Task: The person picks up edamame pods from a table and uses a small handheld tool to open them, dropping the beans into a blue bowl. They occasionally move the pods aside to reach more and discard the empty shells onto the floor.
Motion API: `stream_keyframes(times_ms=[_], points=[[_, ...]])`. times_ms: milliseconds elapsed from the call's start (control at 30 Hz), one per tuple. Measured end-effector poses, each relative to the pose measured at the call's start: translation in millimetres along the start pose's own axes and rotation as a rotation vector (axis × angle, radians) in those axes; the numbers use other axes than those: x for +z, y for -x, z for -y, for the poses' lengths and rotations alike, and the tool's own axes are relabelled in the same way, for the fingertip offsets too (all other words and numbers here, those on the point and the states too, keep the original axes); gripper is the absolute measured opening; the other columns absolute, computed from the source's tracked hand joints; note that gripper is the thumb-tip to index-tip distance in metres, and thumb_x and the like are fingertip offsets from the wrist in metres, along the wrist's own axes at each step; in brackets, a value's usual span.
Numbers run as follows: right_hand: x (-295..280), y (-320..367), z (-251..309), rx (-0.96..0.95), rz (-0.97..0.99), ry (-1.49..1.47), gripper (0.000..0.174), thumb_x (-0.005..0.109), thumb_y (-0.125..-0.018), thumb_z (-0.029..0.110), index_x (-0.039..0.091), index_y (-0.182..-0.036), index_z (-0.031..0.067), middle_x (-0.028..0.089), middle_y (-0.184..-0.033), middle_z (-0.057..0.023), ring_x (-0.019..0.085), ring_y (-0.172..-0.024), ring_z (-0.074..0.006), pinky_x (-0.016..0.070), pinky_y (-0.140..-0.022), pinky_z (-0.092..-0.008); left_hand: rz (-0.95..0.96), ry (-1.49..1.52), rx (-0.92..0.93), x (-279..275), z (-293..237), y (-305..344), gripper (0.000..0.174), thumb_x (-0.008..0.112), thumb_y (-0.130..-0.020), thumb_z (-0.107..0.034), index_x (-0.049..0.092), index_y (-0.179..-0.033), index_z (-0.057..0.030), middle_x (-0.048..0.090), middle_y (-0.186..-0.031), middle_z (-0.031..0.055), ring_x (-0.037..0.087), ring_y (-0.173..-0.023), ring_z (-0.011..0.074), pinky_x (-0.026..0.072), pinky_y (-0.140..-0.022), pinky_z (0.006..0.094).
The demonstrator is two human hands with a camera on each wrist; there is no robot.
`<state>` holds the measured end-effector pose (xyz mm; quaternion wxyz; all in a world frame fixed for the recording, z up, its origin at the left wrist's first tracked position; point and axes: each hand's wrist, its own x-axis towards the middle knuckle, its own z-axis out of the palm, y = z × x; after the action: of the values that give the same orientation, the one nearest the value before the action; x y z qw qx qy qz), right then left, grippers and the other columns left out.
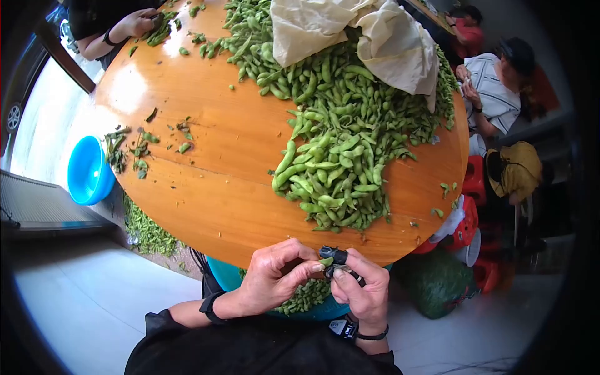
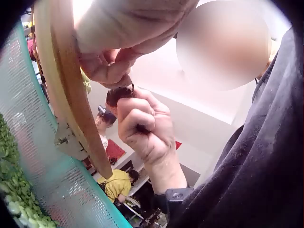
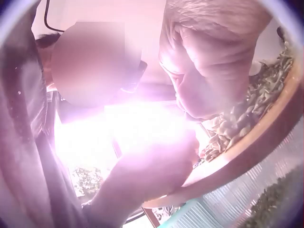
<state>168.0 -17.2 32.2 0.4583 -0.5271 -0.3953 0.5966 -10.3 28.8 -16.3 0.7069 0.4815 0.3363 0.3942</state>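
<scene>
Between my fingertips, just off the front edge of the table, is a small green soybean pod [image 1: 326, 262]. My left hand [image 1: 269, 281] pinches one end of it between thumb and fingers. At the other end, my curled right hand [image 1: 365, 289] grips it with thumb and index finger. Black finger covers [image 1: 334, 254] sit at the tips of that hand. Below both hands, a teal basin [image 1: 223, 275] holds shelled green beans [image 1: 306, 296]. In the right wrist view, glare washes out the fingertips and hides the pod.
A large heap of pods [image 1: 337, 169] covers the right side of the wooden table [image 1: 212, 206], with a cream cloth [image 1: 400, 56] over its back. Leaf scraps [image 1: 140, 153] lie at left. A blue basin [image 1: 89, 170] stands beyond the table edge. Other people sit around.
</scene>
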Motion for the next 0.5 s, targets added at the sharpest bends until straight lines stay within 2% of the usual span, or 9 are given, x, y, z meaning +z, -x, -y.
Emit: stream_keyframes(times_ms=[67, 100, 167, 200, 267, 400, 467, 500], points=[[3, 0, 3, 0.021, -0.016, -0.024, 0.026, 0.056, -0.094, -0.008, 0.061, -0.119, -0.0126, 0.052, -0.086, -0.0032, 0.051, -0.060, -0.0064, 0.0357, -0.048, -0.0218, -0.068, -0.114, 0.154, 3, 1, -3, 0.009, 0.068, -0.093, -0.005, 0.066, -0.092, 0.0037, 0.062, -0.081, 0.0044, 0.061, -0.067, 0.0087, 0.0502, -0.058, 0.0231], [4, 0, 3, 0.022, -0.031, -0.012, 0.026, 0.056, -0.094, -0.008, 0.061, -0.119, -0.0125, 0.051, -0.087, -0.0028, 0.051, -0.061, -0.0061, 0.0353, -0.048, -0.0217, -0.058, -0.123, 0.154, 1, 0, -5, 0.009, 0.068, -0.093, -0.005, 0.066, -0.092, 0.0037, 0.062, -0.081, 0.0044, 0.061, -0.067, 0.0087, 0.0502, -0.058, 0.0231], [5, -2, 1, 0.023, -0.051, -0.015, 0.026, 0.056, -0.094, -0.007, 0.061, -0.119, -0.0123, 0.050, -0.087, -0.0024, 0.050, -0.061, -0.0059, 0.0349, -0.048, -0.0215, -0.076, -0.328, 0.266, 0, -1, -9, 0.008, 0.071, -0.090, -0.006, 0.067, -0.091, 0.0013, 0.064, -0.078, 0.0062, 0.060, -0.061, 0.0136, 0.0483, -0.055, 0.0261], [4, -4, -2, 0.002, -0.061, -0.026, 0.026, 0.057, -0.094, -0.007, 0.060, -0.120, -0.0118, 0.049, -0.086, -0.0022, 0.050, -0.061, -0.0057, 0.0349, -0.048, -0.0216, -0.070, -0.337, 0.261, 0, -1, -10, 0.008, 0.071, -0.090, -0.006, 0.067, -0.091, 0.0013, 0.064, -0.078, 0.0062, 0.060, -0.061, 0.0136, 0.0483, -0.055, 0.0261], [-1, -5, -6, -0.017, -0.066, -0.047, 0.027, 0.057, -0.094, -0.006, 0.060, -0.120, -0.0114, 0.049, -0.085, -0.0020, 0.049, -0.060, -0.0055, 0.0349, -0.048, -0.0216, -0.024, -0.278, 0.120, 3, -3, -12, 0.010, 0.073, -0.088, -0.004, 0.066, -0.091, 0.0031, 0.061, -0.077, 0.0044, 0.061, -0.068, 0.0097, 0.0496, -0.059, 0.0242], [-14, -5, -6, 0.005, -0.048, -0.088, 0.025, 0.058, -0.094, -0.006, 0.062, -0.118, -0.0090, 0.048, -0.084, -0.0018, 0.049, -0.060, -0.0054, 0.0356, -0.048, -0.0217, -0.074, -0.279, 0.107, 14, -6, -21, 0.010, 0.074, -0.087, -0.004, 0.066, -0.089, 0.0019, 0.060, -0.075, 0.0049, 0.059, -0.065, 0.0124, 0.0469, -0.056, 0.0259], [-21, -5, -8, 0.032, -0.035, -0.108, 0.025, 0.058, -0.093, -0.006, 0.062, -0.118, -0.0088, 0.048, -0.085, -0.0020, 0.050, -0.061, -0.0055, 0.0363, -0.048, -0.0217, -0.103, -0.456, 0.318, 18, 0, -24, 0.011, 0.075, -0.086, -0.004, 0.066, -0.088, 0.0012, 0.059, -0.074, 0.0060, 0.058, -0.062, 0.0158, 0.0448, -0.055, 0.0273], [-24, -6, -9, 0.013, -0.025, -0.065, 0.024, 0.059, -0.093, -0.006, 0.062, -0.117, -0.0091, 0.049, -0.085, -0.0023, 0.051, -0.061, -0.0059, 0.0370, -0.048, -0.0217, -0.108, -0.460, 0.314, 19, 1, -24, 0.011, 0.075, -0.086, -0.004, 0.066, -0.088, 0.0012, 0.059, -0.074, 0.0060, 0.058, -0.062, 0.0158, 0.0448, -0.055, 0.0273]])
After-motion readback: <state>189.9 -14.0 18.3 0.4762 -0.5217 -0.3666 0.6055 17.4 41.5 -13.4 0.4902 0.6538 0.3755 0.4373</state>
